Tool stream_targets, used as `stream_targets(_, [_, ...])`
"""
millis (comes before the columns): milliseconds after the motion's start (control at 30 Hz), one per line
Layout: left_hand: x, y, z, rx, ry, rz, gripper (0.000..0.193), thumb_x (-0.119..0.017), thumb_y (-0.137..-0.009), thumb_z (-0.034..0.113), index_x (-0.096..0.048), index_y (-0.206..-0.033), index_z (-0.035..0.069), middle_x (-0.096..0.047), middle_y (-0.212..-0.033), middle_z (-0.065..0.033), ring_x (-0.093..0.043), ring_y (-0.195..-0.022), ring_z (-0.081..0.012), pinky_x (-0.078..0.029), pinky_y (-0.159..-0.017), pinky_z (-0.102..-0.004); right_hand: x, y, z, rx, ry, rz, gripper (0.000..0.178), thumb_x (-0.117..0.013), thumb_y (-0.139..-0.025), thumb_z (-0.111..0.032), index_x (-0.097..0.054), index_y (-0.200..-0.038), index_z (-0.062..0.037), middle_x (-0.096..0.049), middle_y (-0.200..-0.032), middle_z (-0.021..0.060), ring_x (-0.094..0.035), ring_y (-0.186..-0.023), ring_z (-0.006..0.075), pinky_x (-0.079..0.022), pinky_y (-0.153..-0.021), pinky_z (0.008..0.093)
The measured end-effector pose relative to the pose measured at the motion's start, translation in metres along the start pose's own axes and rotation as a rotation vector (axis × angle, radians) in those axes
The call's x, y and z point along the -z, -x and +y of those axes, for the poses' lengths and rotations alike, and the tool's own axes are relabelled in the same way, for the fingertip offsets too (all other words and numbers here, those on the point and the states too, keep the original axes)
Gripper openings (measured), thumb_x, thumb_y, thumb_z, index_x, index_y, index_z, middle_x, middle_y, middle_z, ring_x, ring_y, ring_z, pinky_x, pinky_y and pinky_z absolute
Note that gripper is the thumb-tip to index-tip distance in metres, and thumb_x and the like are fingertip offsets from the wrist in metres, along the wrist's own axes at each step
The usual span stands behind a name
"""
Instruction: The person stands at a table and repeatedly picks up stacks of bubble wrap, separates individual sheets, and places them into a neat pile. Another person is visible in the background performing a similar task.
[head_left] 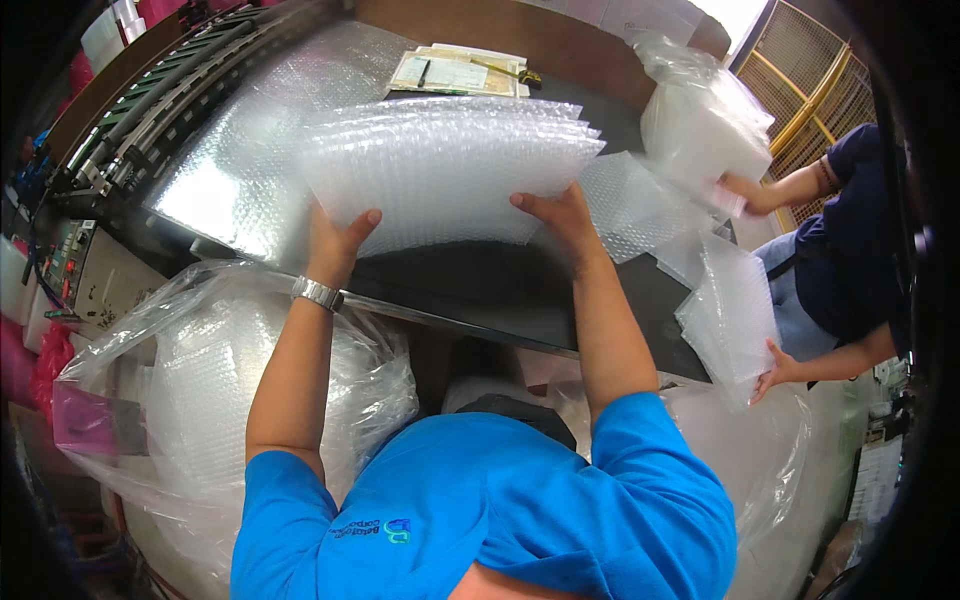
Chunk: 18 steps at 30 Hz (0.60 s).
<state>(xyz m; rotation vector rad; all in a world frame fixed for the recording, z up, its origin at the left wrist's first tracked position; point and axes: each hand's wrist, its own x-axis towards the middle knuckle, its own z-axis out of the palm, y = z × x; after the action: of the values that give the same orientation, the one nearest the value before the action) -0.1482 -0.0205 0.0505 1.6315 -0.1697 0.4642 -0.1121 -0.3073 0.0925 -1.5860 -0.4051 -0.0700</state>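
Above the dark tabletop point(440, 280) I hold a thick stack of bubble wrap sheets point(450, 180) between both hands. My left hand point(338, 235) grips its left end, thumb on the near face and a metal watch on the wrist. At the right end my right hand point(560, 215) closes around the stack, its thumb also on the near face. The fingers of both hands are mostly hidden behind the sheets. Along the far edge the layers fan apart slightly. Shiny bubble film point(215, 200) lies on the table beyond my left hand.
A co-worker point(850, 230) at the right holds bubble wrap sheets point(735, 310). Loose sheets point(640, 205) and a bagged bundle point(700, 120) lie nearby. Papers point(450, 72) with a pen and tape measure sit at the back. Left are a roller machine point(130, 120) and a large plastic bag point(240, 370).
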Motion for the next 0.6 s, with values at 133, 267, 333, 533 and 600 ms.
stream_targets(133, [-0.007,0.006,0.007,-0.105,0.124,0.032,0.068,-0.073,-0.069,0.026,-0.038,-0.121,-0.002,-0.05,-0.113,-0.014,-0.048,-0.104,-0.0238,-0.038,-0.09,-0.0358,0.009,0.014,0.003,0.072,-0.071,0.011,0.071,-0.074,-0.063,-0.006,-0.037,-0.123,-0.0008,-0.05,-0.114,0.0105,-0.046,-0.108,0.0225,-0.036,-0.094,0.0324])
stream_targets(267, [-0.014,0.018,-0.007,0.017,0.038,-0.098,0.07,-0.072,-0.07,0.028,-0.035,-0.122,-0.003,-0.05,-0.113,-0.0143,-0.048,-0.104,-0.0241,-0.038,-0.09,-0.036,0.018,0.029,0.024,0.0,-0.049,0.021,0.068,-0.074,-0.064,-0.009,-0.039,-0.122,-0.0006,-0.052,-0.109,0.0091,-0.048,-0.105,0.0215,-0.037,-0.091,0.0312])
stream_targets(333, [-0.02,0.022,-0.001,0.019,0.021,-0.034,0.078,-0.073,-0.07,0.033,-0.031,-0.126,-0.002,-0.045,-0.12,-0.0171,-0.044,-0.112,-0.0259,-0.034,-0.095,-0.0385,0.01,0.032,0.024,0.016,-0.16,0.035,0.066,-0.075,-0.065,-0.012,-0.04,-0.12,-0.0005,-0.053,-0.108,0.0081,-0.049,-0.103,0.0208,-0.038,-0.09,0.0309])
stream_targets(533, [-0.019,0.023,0.06,-0.709,-0.677,0.549,0.09,-0.075,-0.066,0.032,-0.024,-0.132,0.0,-0.031,-0.131,-0.0214,-0.033,-0.122,-0.0281,-0.023,-0.101,-0.039,0.018,0.027,-0.084,0.185,0.598,-0.031,0.041,-0.07,-0.069,-0.017,-0.052,-0.105,-0.0071,-0.059,-0.098,0.0093,-0.055,-0.094,0.0203,-0.041,-0.08,0.0308])
stream_targets(600, [-0.019,0.025,0.083,-0.664,-0.779,0.291,0.092,-0.075,-0.064,0.037,-0.026,-0.132,0.001,-0.033,-0.131,-0.0217,-0.033,-0.121,-0.0316,-0.024,-0.1,-0.0404,0.004,0.032,-0.123,0.346,0.86,-0.148,0.038,-0.07,-0.068,-0.017,-0.053,-0.101,-0.0081,-0.058,-0.099,0.0113,-0.055,-0.093,0.0241,-0.042,-0.079,0.0332])
